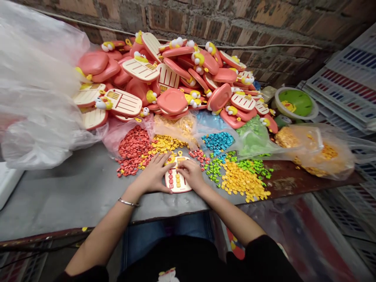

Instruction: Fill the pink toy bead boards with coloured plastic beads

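Reading left to right along the worktop (73,196): a large clear plastic bag (38,86) slumps over the back left corner. Red pieces (133,149) lie loose between it and the middle, spilling from their own bag.

Left hand (154,172): laid over the left side of the cream board (182,187), fingers spread and thumb apart, thumb tip at the board's lower left. Contact looks like steadying, not clamping.

Board: flat near the worktop's front edge, about mid-length, yellow loop (180,153) toward the back edge. Red and yellow pieces sit in columns on its face. Judged light, stiff, smooth molded plastic; it would probably skid if pushed from one side only. Best hold: red rim, left and right sides, clear of the columns. The loop and the yellow head beside it look the likeliest parts to snap.

Right hand (190,172): over the board's upper right, thumb and fingertips drawn together; cannot tell whether a piece is pinched between them. Single pieces look hard, very light and slippery; judged best taken by their sides.

Further right: blue pieces (217,143) behind green pieces (214,169), then a yellow heap (243,181) reaching the front edge.
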Available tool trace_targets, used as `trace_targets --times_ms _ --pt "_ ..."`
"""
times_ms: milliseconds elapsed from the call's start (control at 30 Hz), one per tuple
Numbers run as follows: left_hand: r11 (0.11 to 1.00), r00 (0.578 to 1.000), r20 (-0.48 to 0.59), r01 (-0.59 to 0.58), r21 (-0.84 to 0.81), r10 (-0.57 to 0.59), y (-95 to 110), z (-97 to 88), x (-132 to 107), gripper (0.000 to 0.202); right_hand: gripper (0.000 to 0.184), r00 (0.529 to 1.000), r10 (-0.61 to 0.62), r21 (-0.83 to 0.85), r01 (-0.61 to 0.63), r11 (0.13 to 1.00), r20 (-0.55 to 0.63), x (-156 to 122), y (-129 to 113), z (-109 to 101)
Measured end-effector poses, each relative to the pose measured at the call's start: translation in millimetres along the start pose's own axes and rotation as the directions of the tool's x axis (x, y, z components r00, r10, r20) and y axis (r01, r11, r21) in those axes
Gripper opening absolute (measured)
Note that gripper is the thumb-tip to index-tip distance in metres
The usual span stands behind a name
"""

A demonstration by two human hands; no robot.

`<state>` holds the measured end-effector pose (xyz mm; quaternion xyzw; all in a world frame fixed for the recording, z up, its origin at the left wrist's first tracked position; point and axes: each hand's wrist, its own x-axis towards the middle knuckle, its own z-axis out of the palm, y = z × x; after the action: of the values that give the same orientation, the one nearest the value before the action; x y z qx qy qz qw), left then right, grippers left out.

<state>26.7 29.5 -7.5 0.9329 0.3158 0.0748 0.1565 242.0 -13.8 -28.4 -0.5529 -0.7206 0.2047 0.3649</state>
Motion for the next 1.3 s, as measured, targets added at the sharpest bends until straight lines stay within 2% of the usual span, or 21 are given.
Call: trace_targets --times_ms 67,167,267,367,433,500,600,667,733,800,1033,1233,1300 --pt "1.0 1.0 0.013 -0.003 -0.004 0.003 -0.3 -2.9 1.9 0.102 0.003 0.998 -0.04 -0.021 0.041 0.999 0.046 2.1 -0.3 2.2" --pt "1.0 0.998 0.053 0.019 0.009 -0.019 0.4 -9.8 6.0 0.096 0.017 0.988 -0.108 -0.028 0.112 0.993 0.107 4.0 1.3 2.4" --pt "0.998 0.993 0.107 0.036 0.048 -0.041 3.5 -17.3 13.8 0.092 0.019 0.979 -0.153 -0.018 0.157 0.987 0.135 4.1 0.8 1.1" --pt "0.99 0.98 0.178 0.064 0.129 -0.087 9.2 -22.8 26.3 0.099 0.02 0.973 -0.189 0.064 0.182 0.981 0.132 3.5 -1.7 -5.0" --pt "0.979 0.968 0.219 0.085 0.184 -0.125 12.7 -25.6 34.6 0.109 0.022 0.982 -0.176 0.13 0.166 0.978 0.064 4.0 0.0 -16.8" --pt "0.975 0.958 0.249 0.093 0.2 -0.142 13.9 -28.1 39.5 0.11 0.019 0.992 -0.102 0.141 0.113 0.984 -0.078 6.8 8.5 -36.6" --pt "0.989 0.967 0.242 0.043 0.141 -0.077 9.1 -30.3 37.6 0.105 0.017 0.96 0.033 -0.034 -0.044 0.998 -0.279 17.4 33.5 -74.0" --pt "0.995 0.974 0.224 0.012 0.103 -0.035 3.4 -29.5 32.1 0.1 0.015 0.967 0.098 -0.299 -0.168 0.939 -0.237 27.4 52.6 -94.6" --pt "0.997 0.981 0.194 0.004 0.075 -0.019 -1.6 -26.5 26.1 0.099 0.017 0.975 0.181 -0.537 -0.221 0.814 -0.127 37.3 67.6 -105.5" --pt "0.999 0.985 0.173 0.006 0.045 -0.014 -4.5 -21.9 21.1 0.102 0.023 0.968 0.242 -0.648 -0.228 0.727 -0.069 44.2 76.3 -107.2" --pt "1.0 0.99 0.141 -0.002 -0.022 0.005 -1.0 -16.0 13.3 0.099 0.018 0.958 0.287 -0.694 -0.218 0.686 -0.018 41.1 82.8 -101.2" --pt "0.996 0.986 0.141 -0.09 -0.017 0.092 5.2 -19.9 11.3 0.085 0.021 0.956 0.289 -0.631 -0.196 0.75 0.047 42.9 95.4 -95.8" --pt "0.995 0.986 0.135 -0.097 -0.03 0.1 5.0 -19.7 11.0 0.083 0.021 0.964 0.264 -0.603 -0.193 0.774 0.03 43.1 99.0 -95.5"
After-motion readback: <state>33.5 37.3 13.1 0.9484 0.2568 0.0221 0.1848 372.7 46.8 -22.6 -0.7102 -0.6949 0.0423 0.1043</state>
